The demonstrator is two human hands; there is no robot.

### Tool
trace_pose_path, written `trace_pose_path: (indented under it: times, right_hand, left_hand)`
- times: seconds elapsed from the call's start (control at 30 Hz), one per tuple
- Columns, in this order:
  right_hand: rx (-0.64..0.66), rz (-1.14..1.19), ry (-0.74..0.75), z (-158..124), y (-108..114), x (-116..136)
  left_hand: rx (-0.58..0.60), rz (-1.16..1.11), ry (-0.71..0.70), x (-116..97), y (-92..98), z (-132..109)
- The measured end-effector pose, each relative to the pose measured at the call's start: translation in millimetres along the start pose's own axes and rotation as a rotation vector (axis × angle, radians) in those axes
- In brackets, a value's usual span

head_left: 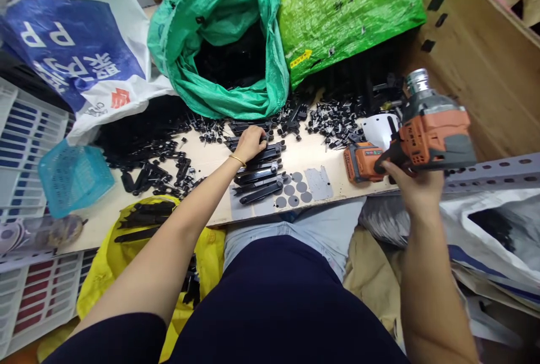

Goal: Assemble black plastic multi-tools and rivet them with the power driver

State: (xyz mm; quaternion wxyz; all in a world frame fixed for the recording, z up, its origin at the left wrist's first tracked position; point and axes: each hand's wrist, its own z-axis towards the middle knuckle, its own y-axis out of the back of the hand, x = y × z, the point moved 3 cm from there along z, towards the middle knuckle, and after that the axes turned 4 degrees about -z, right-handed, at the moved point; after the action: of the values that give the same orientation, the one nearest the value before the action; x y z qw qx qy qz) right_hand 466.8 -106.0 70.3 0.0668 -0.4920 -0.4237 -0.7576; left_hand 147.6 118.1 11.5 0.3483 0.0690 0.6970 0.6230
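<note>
My right hand (411, 184) is wrapped round the handle of an orange and grey cordless driver (426, 133), held above the right end of the wooden worktop (211, 158). My left hand (250, 143) rests with curled fingers on a row of long black plastic parts (259, 175) lying side by side at the middle of the worktop. Whether it grips one of them is hidden. A grey jig plate (318, 182) with round holes lies just right of those parts.
Heaps of small black parts (333, 119) cover the back of the worktop. An open green sack (219, 43), a bright green bag (350, 9) and a white and blue sack (80, 37) stand behind. A blue basket (71, 175) sits left, a yellow bag (147, 229) below.
</note>
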Motion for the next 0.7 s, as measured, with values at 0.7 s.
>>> trace_pose_path:
  times: [0.7]
  right_hand:
    - [0.759, -0.568, 0.702, -13, -269, 156]
  left_hand:
    - [0.045, 0.028, 0.084, 31, 35.5, -33]
